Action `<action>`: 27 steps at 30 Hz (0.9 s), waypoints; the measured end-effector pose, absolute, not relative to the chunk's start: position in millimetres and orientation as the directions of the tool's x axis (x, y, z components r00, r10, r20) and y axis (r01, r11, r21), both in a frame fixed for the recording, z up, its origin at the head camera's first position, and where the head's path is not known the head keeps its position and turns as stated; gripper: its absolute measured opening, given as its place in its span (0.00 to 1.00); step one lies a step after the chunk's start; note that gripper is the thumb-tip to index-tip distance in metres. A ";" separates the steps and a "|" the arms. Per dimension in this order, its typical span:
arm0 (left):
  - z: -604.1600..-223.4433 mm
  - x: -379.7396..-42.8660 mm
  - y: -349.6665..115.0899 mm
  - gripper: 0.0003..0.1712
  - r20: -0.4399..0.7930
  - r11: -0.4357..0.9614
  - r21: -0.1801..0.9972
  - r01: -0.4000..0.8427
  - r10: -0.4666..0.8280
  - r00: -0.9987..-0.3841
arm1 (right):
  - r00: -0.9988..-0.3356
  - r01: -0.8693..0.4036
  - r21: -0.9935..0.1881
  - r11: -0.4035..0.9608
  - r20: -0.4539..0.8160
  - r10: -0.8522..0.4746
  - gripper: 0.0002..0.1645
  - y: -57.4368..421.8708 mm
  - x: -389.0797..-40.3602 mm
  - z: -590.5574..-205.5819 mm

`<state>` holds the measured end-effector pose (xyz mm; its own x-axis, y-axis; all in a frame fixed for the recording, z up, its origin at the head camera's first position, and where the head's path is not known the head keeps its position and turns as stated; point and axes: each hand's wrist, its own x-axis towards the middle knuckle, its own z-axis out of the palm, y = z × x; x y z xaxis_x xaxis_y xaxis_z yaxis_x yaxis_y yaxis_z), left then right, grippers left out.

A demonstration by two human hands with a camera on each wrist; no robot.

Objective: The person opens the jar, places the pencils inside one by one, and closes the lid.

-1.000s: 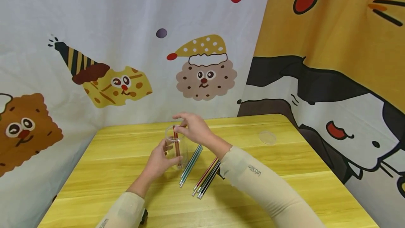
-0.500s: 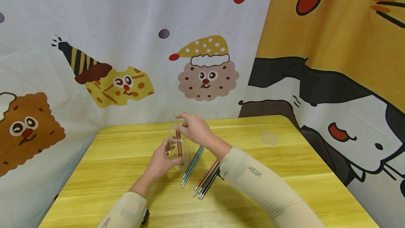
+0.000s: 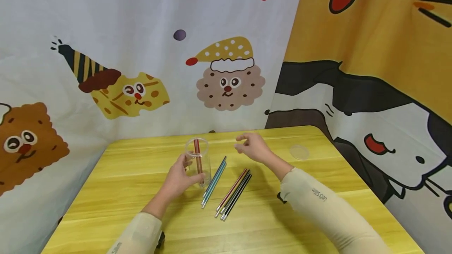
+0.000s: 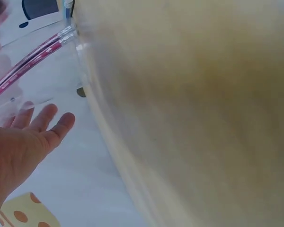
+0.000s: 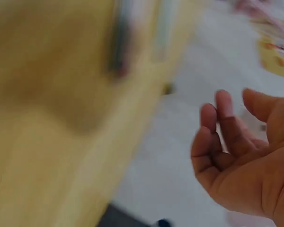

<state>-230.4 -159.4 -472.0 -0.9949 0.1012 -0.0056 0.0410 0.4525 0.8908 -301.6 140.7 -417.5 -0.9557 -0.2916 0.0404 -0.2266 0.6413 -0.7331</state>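
Note:
A tall clear plastic cup (image 3: 206, 166) stands upright on the table, with red pencils (image 3: 199, 163) leaning inside it. My left hand (image 3: 178, 177) holds the cup from its left side, thumb across the front and fingers round the back. In the left wrist view, the red pencils (image 4: 26, 68) show through the clear wall beside the fingers. My right hand (image 3: 255, 147) hovers to the right of the cup, fingers loosely bent and nothing between them. Blue pencils (image 3: 214, 183) lie just right of the cup. Farther right lies a bunch of red and black pencils (image 3: 234, 195).
A clear round lid (image 3: 299, 152) lies flat at the right rear of the wood-grain table (image 3: 310, 214). Behind the table hangs a curtain (image 3: 141, 30) printed with cartoon figures.
My right hand has let go of the red pencils at the cup's mouth and moved right, uncovering the pencils on the table. The left hand stays on the cup.

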 end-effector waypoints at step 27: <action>-467.6 -236.2 -149.1 0.52 -0.009 0.472 0.881 0.030 0.080 -0.997 | -0.973 -0.014 -0.491 0.871 -0.192 -0.124 0.44 195.1 -270.6 -488.6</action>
<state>-236.2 -149.1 -467.6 -0.9967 0.0801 -0.0093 0.0297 0.4718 0.8812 -270.6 195.1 -488.6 -0.9735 -0.1240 -0.1921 -0.0141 0.8711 -0.4910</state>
